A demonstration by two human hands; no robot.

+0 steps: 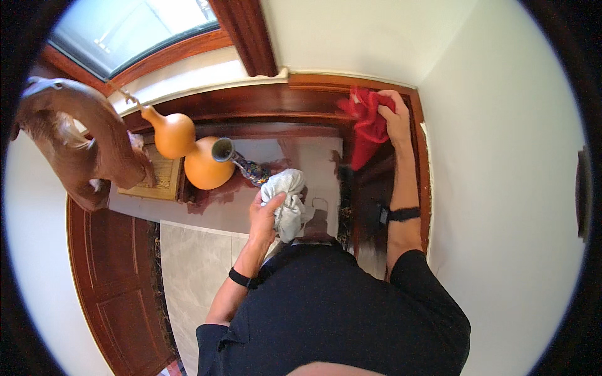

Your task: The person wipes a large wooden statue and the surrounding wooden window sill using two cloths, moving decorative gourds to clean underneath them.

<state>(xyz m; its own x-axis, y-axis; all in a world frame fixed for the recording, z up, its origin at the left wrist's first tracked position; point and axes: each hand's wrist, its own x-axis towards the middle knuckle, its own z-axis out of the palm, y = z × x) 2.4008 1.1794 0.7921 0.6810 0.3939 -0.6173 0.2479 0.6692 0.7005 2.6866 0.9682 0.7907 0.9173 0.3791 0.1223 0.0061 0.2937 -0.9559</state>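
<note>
My left hand (264, 218) grips a bunched whitish-grey cloth (286, 188) in front of my body. The cloth hides the lower part of a dark vase (251, 170) with a floral pattern and a flared mouth. Further right and higher up, my right hand (398, 115) holds a crumpled red cloth (369, 124). It hangs against the reddish-brown wood trim (320, 101) near the wall corner, its outer edge slightly blurred. Whether the red cloth touches the wood, I cannot tell.
An orange bottle gourd (209, 171) leans left of the vase, beside a wooden block (157, 174) and a large brown wood carving (94, 136). Beneath is a glossy, reflective top (315, 141). A window (136, 33) is upper left; a white wall (498, 155) bounds the right.
</note>
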